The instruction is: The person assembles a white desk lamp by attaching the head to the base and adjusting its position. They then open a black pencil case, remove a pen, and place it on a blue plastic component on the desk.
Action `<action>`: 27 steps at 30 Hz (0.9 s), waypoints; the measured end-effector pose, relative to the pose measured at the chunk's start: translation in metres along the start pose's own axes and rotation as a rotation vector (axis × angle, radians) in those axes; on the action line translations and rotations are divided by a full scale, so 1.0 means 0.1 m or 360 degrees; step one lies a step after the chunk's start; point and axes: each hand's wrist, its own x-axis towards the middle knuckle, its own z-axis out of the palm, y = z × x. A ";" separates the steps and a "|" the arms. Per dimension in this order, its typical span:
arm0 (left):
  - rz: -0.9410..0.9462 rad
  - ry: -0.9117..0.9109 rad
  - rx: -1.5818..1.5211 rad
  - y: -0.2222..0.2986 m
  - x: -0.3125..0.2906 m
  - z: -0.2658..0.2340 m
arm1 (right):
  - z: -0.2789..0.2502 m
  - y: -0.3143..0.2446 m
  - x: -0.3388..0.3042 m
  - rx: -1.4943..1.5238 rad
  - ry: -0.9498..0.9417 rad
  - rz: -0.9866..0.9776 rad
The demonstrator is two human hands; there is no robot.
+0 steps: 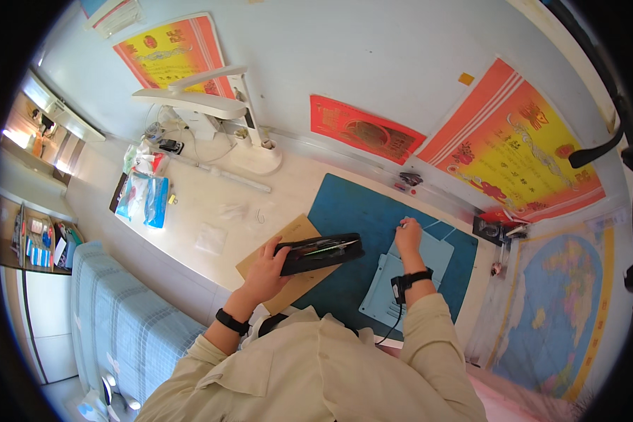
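Note:
My left hand (264, 273) grips the near-left end of an open black pencil case (304, 265), with pens or similar slim items showing inside. The case is tilted over a brown paper folder or board (294, 231) and the dark teal desk mat (341, 204). Over the mat's right side, my right hand (407, 238) is closed with its fingers pinched; a small pale bit shows at the fingertips, too small to name. Below that hand and wrist lies a light blue flat board (437, 257) with slots, partly covered by my forearm.
A white desk lamp (257, 158) stands at the back left. Blue-and-white plastic packs (144, 197) sit on the desk's left end. A clear plastic bag (209, 239) lies nearer. Small objects (409, 179) rest by the wall. A blue-covered bed (119, 302) is at left.

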 end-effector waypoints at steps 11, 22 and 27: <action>0.0039 0.0031 -0.0008 -0.05 0.00 -0.01 | -0.42 -0.99 -0.90 0.0136 -0.0597 -0.1758; 0.0039 -0.0027 -0.0089 -0.05 -0.03 -0.03 | -0.38 -1.26 -1.20 0.0057 -0.0814 -0.1546; -0.0016 -0.0074 -0.0106 -0.03 -0.04 -0.04 | -0.41 -1.23 -1.08 0.0389 -0.0809 -0.1343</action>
